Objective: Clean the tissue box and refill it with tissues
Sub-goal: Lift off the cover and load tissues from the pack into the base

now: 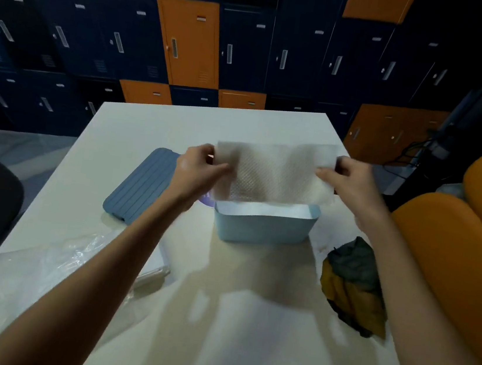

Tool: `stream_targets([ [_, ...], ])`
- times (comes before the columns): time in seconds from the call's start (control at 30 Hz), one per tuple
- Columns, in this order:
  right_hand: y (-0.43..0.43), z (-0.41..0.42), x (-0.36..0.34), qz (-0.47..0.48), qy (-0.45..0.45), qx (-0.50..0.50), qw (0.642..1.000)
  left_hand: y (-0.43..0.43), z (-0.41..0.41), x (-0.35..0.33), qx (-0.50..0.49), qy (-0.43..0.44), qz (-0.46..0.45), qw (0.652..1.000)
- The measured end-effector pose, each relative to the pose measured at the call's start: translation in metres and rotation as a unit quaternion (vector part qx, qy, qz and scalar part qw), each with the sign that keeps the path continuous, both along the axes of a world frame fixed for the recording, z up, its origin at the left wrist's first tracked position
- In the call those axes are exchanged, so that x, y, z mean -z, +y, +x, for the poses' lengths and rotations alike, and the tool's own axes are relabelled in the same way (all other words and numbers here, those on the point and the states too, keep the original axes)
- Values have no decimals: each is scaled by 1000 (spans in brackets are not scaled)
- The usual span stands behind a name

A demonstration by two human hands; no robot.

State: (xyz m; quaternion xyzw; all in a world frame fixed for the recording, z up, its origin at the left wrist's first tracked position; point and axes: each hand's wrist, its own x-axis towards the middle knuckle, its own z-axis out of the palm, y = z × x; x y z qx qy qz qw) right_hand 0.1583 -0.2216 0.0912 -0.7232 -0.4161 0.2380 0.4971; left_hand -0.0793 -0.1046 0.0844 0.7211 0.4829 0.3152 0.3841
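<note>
Hands: the left hand (196,161) and the right hand (347,178) are raised above the far part of the tabletop, held well apart; each pinches one side edge of the same tissue sheet between thumb and fingers

Lockers (190,44): a wall of dark blue and orange doors, far beyond both hands

Tabletop (246,321): pale and square; it spreads under both forearms and carries their shadows

Chair (472,231): orange and padded, outside the right forearm, off the tabletop's edge

Plastic wrap (38,272): clear and crumpled, lying beneath and outside the left forearm, near the person

Tissue sheet (275,171): white and embossed, stretched flat between the two hands; its lower edge reaches down to the open top of the tissue box; blurred, so whether it touches the stack inside cannot be told

Tissue box (264,225): light blue, lidless, upright on the tabletop just below and between the hands, nearer the right one; a white stack (264,208) shows inside its rim

Lid (141,181): blue-grey and ribbed, flat on the tabletop just outside the left wrist, apart from the tissue box

Cloth (354,286): dark green and yellow, bunched on the tabletop beside the right forearm

Purple object (206,200): a small piece under the left wrist, against the tissue box's left end; too hidden to identify
</note>
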Motion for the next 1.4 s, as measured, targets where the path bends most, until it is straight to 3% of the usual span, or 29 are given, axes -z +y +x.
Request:
stream_targets([
  [0.17,19,-4,23,-176,-188,28,966,2,16,6,16,261,41,964],
  [0.47,32,-25,28,-312,-335,3,889,1,26,24,58,457,191,867],
  [0.57,33,-25,27,-332,-353,6,875,3,24,32,49,460,240,854],
  [0.67,31,-24,18,-282,-405,47,869,8,17,32,28,401,266,876],
  [0.8,39,-27,14,-186,-359,-1,915,15,13,28,35,380,237,894],
  [0.93,47,-35,27,-254,-319,-58,911,18,16,35,27,406,180,896],
  [1.13,54,-39,43,-319,-372,-93,867,23,23,43,21,421,108,900],
  [1.4,58,-40,50,-318,-382,-89,863,20,22,50,32,414,75,907],
])
